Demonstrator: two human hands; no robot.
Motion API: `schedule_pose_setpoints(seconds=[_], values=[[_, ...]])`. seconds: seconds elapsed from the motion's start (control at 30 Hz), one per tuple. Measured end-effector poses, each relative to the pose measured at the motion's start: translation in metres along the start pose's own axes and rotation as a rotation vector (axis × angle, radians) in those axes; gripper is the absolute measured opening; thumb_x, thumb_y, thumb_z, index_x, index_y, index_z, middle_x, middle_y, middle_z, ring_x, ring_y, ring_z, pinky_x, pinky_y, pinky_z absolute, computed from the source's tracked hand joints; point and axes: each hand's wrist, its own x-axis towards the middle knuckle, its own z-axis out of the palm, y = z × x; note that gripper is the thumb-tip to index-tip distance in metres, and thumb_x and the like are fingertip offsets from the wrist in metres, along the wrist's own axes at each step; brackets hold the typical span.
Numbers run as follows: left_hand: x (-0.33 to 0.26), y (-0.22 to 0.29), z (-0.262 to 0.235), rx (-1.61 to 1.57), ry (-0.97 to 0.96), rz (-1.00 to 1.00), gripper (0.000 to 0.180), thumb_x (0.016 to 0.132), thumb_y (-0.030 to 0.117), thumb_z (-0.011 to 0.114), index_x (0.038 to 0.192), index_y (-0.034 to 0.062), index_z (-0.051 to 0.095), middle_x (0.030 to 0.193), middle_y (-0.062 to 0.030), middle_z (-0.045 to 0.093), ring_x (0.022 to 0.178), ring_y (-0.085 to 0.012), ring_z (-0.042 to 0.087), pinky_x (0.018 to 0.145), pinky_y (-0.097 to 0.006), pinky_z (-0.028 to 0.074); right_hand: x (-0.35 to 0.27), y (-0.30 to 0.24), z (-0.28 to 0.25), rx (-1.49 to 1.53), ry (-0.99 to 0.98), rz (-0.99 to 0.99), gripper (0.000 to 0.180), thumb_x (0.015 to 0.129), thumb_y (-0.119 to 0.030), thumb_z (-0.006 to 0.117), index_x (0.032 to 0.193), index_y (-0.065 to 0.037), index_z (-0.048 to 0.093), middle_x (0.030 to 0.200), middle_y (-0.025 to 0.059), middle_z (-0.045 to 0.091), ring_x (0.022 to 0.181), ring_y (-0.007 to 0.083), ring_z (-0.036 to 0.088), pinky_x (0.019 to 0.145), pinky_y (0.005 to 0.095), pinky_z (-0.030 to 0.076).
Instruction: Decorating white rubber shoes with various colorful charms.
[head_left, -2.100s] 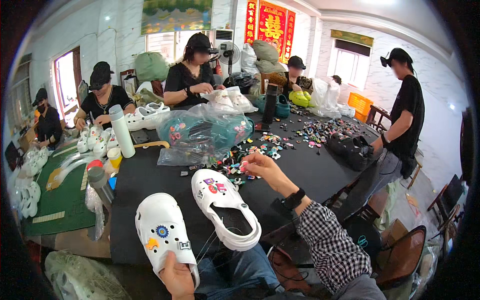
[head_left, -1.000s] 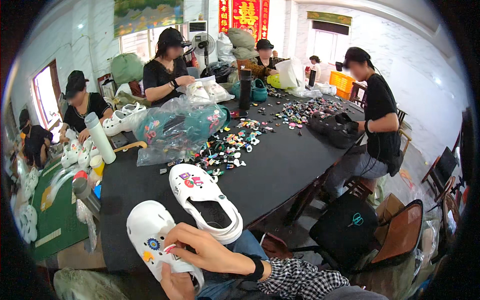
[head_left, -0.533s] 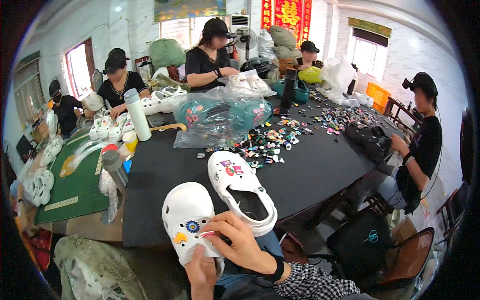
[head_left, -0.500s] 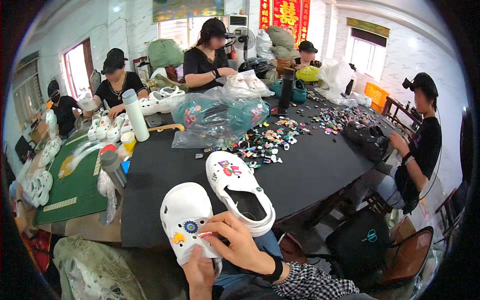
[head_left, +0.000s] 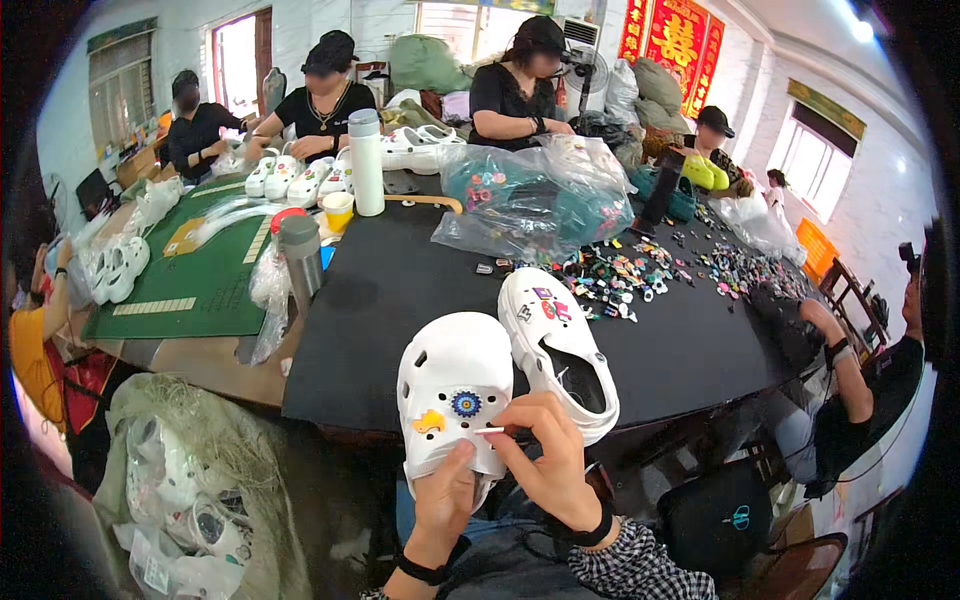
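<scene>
My left hand [head_left: 446, 500] grips a white clog [head_left: 455, 360] by its opening, toe pointing away from me. A blue round charm [head_left: 466, 403] and a yellow-orange charm [head_left: 429, 421] sit on its upper. Between thumb and forefinger, my right hand [head_left: 552, 458] pinches a small pale shoe charm [head_left: 489, 431], seen edge-on at the clog's right side. Whether its stem is in a hole I cannot tell. Just right of the held shoe, a second white clog [head_left: 532, 318] rests on the black table [head_left: 370, 290], several colourful charms on its toe.
Loose charms [head_left: 630, 275] are heaped beyond the clogs. A bagged pair of teal clogs [head_left: 530, 195], a white bottle [head_left: 367, 165], a grey tumbler [head_left: 300, 255] and a yellow cup [head_left: 338, 210] stand farther off. Lower left is a sack of clogs [head_left: 190, 480]. Several people work around the table.
My view has turned left, so the scene sits farther right in the picture. The right hand still pinches the charm at the clog; the charm now shows edge-on.
</scene>
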Motion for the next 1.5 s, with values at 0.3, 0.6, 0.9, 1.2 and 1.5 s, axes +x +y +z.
schedule_pose_setpoints(seconds=[0.3,0.6,0.9,1.2,1.5], values=[[0.000,-0.009,-0.022,-0.035,-0.071,-0.018,0.040,0.089,-0.002,0.055,0.128,0.0014,0.045,0.119,-0.0104,0.057,0.108,-0.0205,0.057,0.093,-0.033,0.047,0.000,-0.010,0.009,-0.204,-0.111,-0.006,0.020,0.074,0.000,0.075,0.090,0.000,0.063,0.090,0.0095,0.059,0.069,0.0177,0.061,0.059,0.0265,0.050],[0.001,-0.010,-0.016,0.052,0.015,-0.062,0.049,0.088,0.001,0.054,0.134,0.0033,0.038,0.124,-0.0107,0.054,0.111,-0.0222,0.057,0.096,-0.037,0.046,0.016,-0.020,0.003,-0.323,-0.288,-0.111,0.020,0.073,-0.006,0.067,0.092,-0.004,0.064,0.086,0.0082,0.057,0.081,0.0259,0.059,0.067,0.0346,0.049],[0.002,-0.014,-0.011,0.050,-0.003,0.076,0.050,0.092,0.004,0.053,0.138,0.0016,0.034,0.127,-0.0096,0.052,0.115,-0.0217,0.054,0.097,-0.037,0.044,0.035,-0.017,-0.010,-0.362,-0.297,-0.317,0.038,0.072,-0.005,0.066,0.111,-0.005,0.064,0.107,0.0075,0.059,0.088,0.0222,0.059,0.069,0.0325,0.048],[-0.001,-0.006,-0.010,0.048,0.045,-0.010,0.061,0.088,-0.004,0.050,0.143,0.0001,0.024,0.141,-0.0142,0.038,0.130,-0.0251,0.041,0.107,-0.038,0.035,0.039,-0.004,-0.016,-0.632,-0.471,-0.623,0.039,0.078,-0.015,0.061,0.116,-0.005,0.059,0.122,0.0031,0.055,0.107,0.0190,0.051,0.080,0.0298,0.043],[0.002,-0.008,0.000,0.083,-0.004,0.014,0.063,0.085,-0.005,0.052,0.142,0.0037,0.027,0.138,-0.0111,0.041,0.128,-0.0237,0.042,0.107,-0.038,0.035,0.052,0.008,0.005,-0.449,-0.304,-0.626,0.019,0.074,-0.025,0.063,0.077,-0.008,0.054,0.089,0.0041,0.052,0.089,0.0210,0.052,0.076,0.0321,0.046]])
